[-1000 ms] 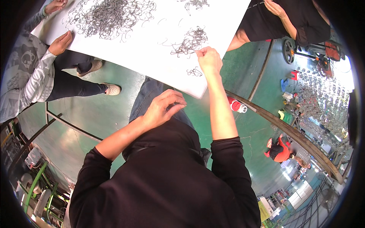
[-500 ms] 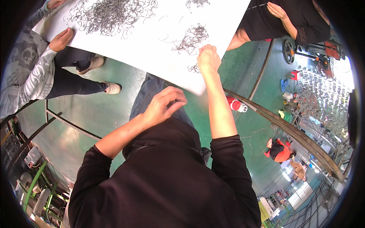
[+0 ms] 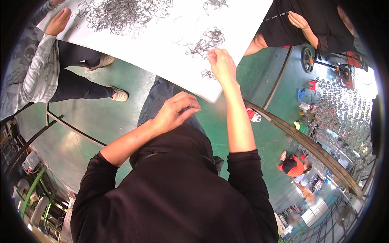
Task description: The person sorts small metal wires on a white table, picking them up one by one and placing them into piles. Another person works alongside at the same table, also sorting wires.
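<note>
My right hand [image 3: 223,67] reaches over the white table [image 3: 174,67], fingers pinched together at the near edge of a small heap of curved dark wire pieces [image 3: 207,41]. Whatever those fingers hold is too small to make out. A smaller cluster of the same pieces [image 3: 208,74] lies just below that hand, close to the table corner. My left hand [image 3: 177,112] hovers in front of my body, short of the table edge. Its fingers are curled, with the thumb tip meeting them; anything between them is hidden. A much larger heap of wire pieces [image 3: 123,15] spreads at the far left.
At the left, a person in a grey patterned top has a hand [image 3: 59,21] at the table edge. Across to the right, a person in black holds a thin dark strip [image 3: 277,16]. A wooden beam [image 3: 312,146] and a red-and-white object [image 3: 254,115] are at right.
My right hand has shifted slightly and turned, its fingertips now against the small heap's edge. My left hand stays nearly still. The left person's hand has moved farther away along the table edge.
</note>
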The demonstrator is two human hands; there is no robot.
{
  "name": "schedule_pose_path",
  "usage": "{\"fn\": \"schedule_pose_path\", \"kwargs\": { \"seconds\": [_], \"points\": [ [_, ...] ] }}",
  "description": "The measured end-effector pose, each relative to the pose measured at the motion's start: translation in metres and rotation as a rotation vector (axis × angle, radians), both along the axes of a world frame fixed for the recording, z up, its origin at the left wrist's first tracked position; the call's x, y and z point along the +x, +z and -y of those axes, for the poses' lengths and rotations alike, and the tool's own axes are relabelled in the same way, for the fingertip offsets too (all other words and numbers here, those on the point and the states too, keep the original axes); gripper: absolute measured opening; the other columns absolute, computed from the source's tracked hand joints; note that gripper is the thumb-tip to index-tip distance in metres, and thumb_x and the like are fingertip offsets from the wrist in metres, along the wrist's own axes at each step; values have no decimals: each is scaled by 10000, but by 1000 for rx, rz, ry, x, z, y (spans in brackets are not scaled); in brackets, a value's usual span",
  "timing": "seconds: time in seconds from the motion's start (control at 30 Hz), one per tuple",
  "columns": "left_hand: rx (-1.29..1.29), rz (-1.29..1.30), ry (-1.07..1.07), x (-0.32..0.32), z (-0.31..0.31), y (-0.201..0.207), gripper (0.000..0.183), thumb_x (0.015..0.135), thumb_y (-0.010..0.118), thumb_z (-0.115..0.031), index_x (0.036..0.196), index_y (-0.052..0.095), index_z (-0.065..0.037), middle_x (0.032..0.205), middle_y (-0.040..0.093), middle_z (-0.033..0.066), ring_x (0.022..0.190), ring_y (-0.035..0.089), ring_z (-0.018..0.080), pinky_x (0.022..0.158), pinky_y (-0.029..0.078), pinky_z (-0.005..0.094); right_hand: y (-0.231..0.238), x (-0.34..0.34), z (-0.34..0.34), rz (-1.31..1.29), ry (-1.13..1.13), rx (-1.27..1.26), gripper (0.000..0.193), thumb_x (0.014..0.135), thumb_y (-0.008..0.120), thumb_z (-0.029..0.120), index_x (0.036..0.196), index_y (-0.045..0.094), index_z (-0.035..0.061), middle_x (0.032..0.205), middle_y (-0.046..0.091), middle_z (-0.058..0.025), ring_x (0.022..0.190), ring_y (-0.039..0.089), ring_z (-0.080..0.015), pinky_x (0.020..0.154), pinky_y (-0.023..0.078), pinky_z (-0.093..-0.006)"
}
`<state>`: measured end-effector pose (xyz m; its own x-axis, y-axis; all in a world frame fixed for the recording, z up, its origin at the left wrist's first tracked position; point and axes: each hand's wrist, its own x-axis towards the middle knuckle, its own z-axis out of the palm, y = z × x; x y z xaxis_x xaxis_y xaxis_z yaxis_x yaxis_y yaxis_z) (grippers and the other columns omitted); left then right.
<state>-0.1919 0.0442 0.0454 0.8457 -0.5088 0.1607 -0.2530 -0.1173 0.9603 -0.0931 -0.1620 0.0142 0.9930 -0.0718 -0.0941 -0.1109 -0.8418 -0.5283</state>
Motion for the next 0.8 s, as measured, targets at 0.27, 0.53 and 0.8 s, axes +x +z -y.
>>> {"fn": "schedule_pose_path", "kwargs": {
  "seconds": [0.27,0.53,0.8],
  "points": [
    [-9,-2,37,1,-6,2,139,799,697,-49,932,656,-50,954,633,83,888,603,259,746,500,357,-5,61,-7,9,8,-155,146,871,630,214,957,657,100,914,667,-68,856,649,-253,752,504,-397],
    [4,-19,72,4,-10,0,130,806,709,-46,926,659,-36,957,663,90,902,632,248,767,510,345,-11,30,-33,-17,153,-6,128,870,618,161,970,683,112,950,650,-76,866,646,-241,763,502,-377],
    [-17,-8,67,6,-12,1,125,804,696,-54,923,661,-39,936,640,91,902,615,268,755,508,360,0,33,-13,-61,42,-65,140,871,630,161,989,685,109,965,658,-64,885,647,-213,773,499,-359]
  ]
}}
